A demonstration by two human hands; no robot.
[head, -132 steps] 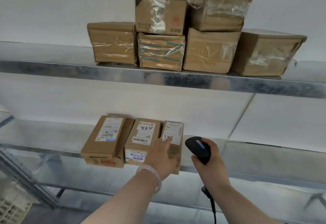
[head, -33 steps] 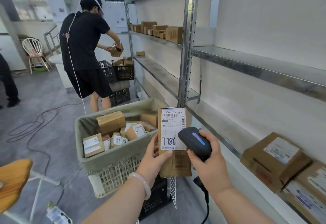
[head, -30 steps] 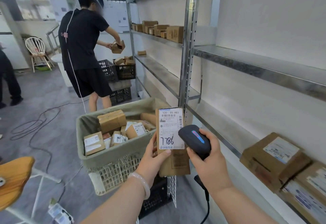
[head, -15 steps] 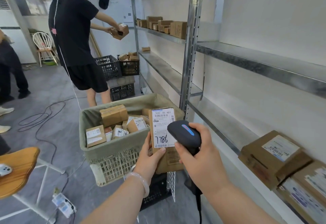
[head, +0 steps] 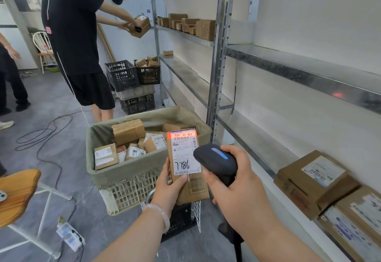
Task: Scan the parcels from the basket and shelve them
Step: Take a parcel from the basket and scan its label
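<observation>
Head view: the left hand (head: 169, 187) grips a narrow brown parcel (head: 192, 187) upright, with the thumb pressed on the front face at the lower edge of the white label (head: 185, 154) and the fingers round the left edge. The label bears the handwritten number 7786; a red light band lies across its top. The right hand (head: 237, 185), just beside the left, is curled round the handle of a black scanner (head: 216, 161), whose head sits close to the label's right edge. Beyond the left hand stands the lined basket (head: 127, 171), holding more parcels (head: 127, 131). Right of the right hand runs a metal shelf (head: 257, 144) carrying labelled boxes (head: 313, 181). Far beyond the left hand, another person (head: 76, 34) holds a box.
</observation>
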